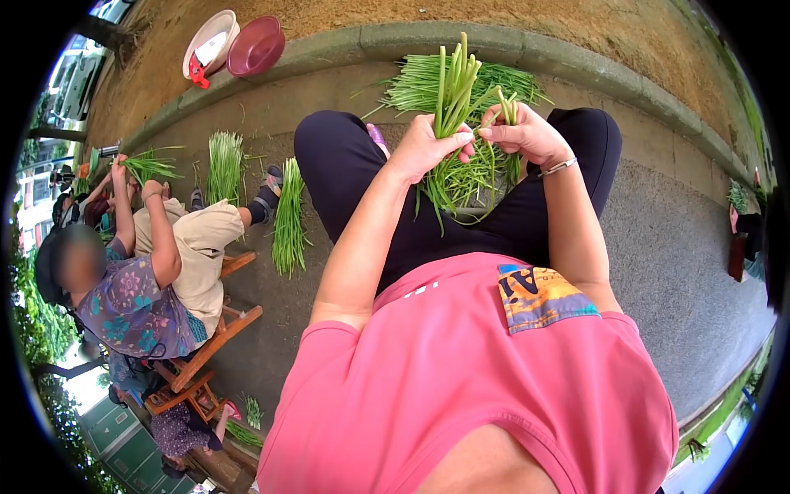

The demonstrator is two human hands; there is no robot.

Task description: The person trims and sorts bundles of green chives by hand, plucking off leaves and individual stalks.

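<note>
My left hand is wrapped round a bunch of green stalks, their thick pale ends pointing away from me and thin leafy ends hanging below. Close beside it, my right hand pinches a few green stalks, which stick up between thumb and fingers. Under both hands, between my knees, lies a loose heap of thin green stalks and trimmings. Just beyond, a larger pile of long green stalks rests on the pavement against the kerb.
Two basins, one pale and one dark pink, stand past the kerb. Laid-out bundles of green stalks are on the ground at left. Beyond them a person on a wooden chair holds stalks.
</note>
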